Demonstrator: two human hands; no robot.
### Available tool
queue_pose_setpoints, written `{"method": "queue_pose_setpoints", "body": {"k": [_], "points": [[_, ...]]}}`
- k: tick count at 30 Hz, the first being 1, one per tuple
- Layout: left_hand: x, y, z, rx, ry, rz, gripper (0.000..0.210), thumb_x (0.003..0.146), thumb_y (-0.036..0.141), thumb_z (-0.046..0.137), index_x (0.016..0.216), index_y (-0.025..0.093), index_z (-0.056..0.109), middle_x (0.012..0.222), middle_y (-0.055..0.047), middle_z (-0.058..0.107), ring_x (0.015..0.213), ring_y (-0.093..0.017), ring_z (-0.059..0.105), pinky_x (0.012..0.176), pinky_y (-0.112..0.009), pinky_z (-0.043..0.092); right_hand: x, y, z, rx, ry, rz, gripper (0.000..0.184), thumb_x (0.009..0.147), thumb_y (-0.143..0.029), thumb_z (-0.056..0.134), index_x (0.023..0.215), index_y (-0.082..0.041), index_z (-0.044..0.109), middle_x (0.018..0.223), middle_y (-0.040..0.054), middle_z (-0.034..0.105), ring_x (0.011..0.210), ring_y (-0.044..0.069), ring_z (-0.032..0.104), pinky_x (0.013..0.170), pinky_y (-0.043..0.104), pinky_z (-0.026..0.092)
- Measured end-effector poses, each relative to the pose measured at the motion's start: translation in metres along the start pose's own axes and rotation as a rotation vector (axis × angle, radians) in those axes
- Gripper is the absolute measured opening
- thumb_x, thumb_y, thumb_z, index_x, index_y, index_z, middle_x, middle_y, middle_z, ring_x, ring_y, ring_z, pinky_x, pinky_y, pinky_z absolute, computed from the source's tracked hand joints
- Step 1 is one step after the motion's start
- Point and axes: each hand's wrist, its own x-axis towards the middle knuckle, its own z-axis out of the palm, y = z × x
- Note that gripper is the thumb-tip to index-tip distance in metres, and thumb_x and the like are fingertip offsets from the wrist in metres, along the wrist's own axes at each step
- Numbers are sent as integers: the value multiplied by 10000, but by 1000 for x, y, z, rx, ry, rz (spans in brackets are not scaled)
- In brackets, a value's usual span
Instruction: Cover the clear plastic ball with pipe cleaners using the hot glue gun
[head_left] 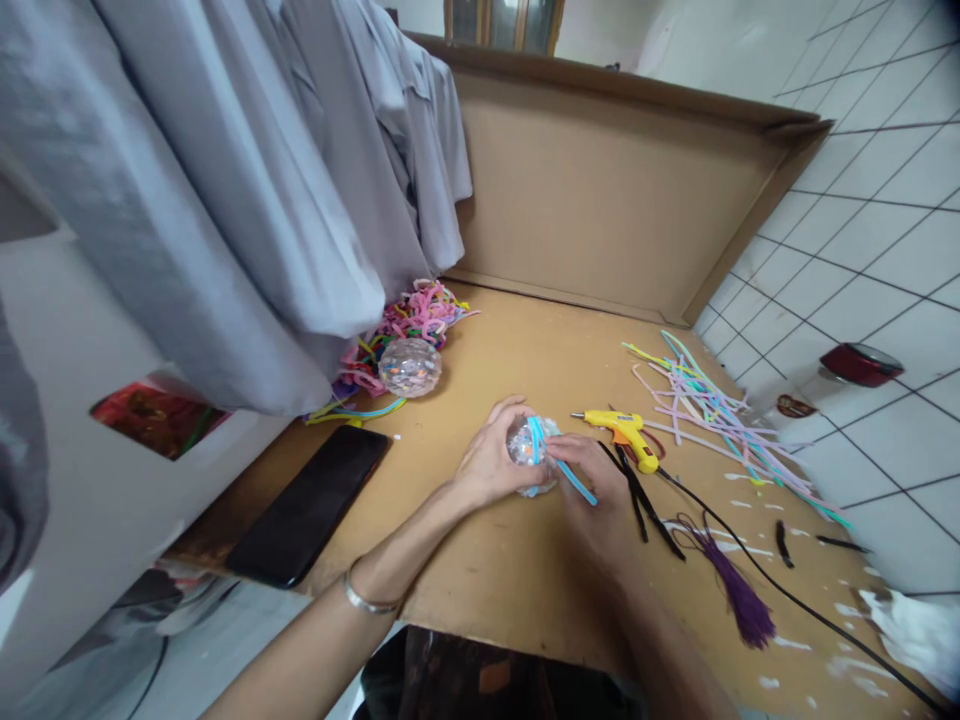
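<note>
My left hand (491, 462) cups a small clear ball (523, 446) filled with glittery bits, held just above the cardboard work surface (525, 340). My right hand (592, 490) pinches a light blue pipe cleaner (559, 468) that lies across the ball and runs down to the right. Both hands meet at the middle of the surface. A silver bangle (365, 601) sits on my left wrist.
A second clear ball (409, 366) rests by a heap of coloured pipe cleaners (420, 315) at the left. A black phone (311, 505) lies front left. A yellow glue gun (624, 433), its black cord (787, 595), loose pastel pipe cleaners (712, 410), a purple tassel (739, 590) and a red-lidded jar (851, 372) are right. Grey clothes (225, 200) hang left.
</note>
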Motion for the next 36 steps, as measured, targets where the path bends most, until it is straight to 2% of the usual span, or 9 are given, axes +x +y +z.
{"method": "queue_pose_setpoints", "body": {"k": [3, 6, 9, 23, 36], "points": [[-2, 3, -1, 10, 7, -17, 644, 562, 228, 831, 1154, 210, 580, 1396, -116, 553, 1285, -301, 563, 1099, -440, 449, 0, 0, 0, 21, 9, -3, 193, 904, -136, 565, 980, -251, 701, 930, 49, 762, 884, 194, 733, 781, 358, 611], [-4, 7, -2, 19, -16, -88, 652, 582, 251, 814, 1187, 204, 576, 1226, -80, 669, 1116, -274, 654, 998, -414, 513, 0, 0, 0, 43, 2, 2, 203, 902, -120, 562, 991, -246, 695, 931, 51, 760, 887, 190, 730, 784, 356, 609], [-3, 10, -3, 16, -28, -115, 660, 575, 276, 821, 1186, 199, 581, 1111, -54, 708, 1040, -259, 674, 945, -388, 533, 0, -1, -2, 34, -14, 25, 191, 906, -121, 564, 982, -242, 690, 937, 57, 759, 893, 193, 730, 789, 366, 609], [-3, 9, -5, -45, -42, -101, 690, 567, 266, 807, 1210, 200, 567, 1075, -45, 690, 976, -230, 655, 905, -355, 514, -2, 2, 2, 65, 11, 20, 208, 891, -106, 591, 991, -251, 701, 929, 41, 759, 904, 185, 722, 815, 353, 597], [-3, 7, -6, -31, -48, -47, 608, 597, 298, 795, 1160, 201, 588, 1040, -39, 671, 947, -222, 631, 873, -336, 493, -1, -1, 0, 58, -4, 30, 189, 911, -117, 568, 970, -242, 697, 944, 52, 757, 888, 187, 724, 798, 362, 606]]}}
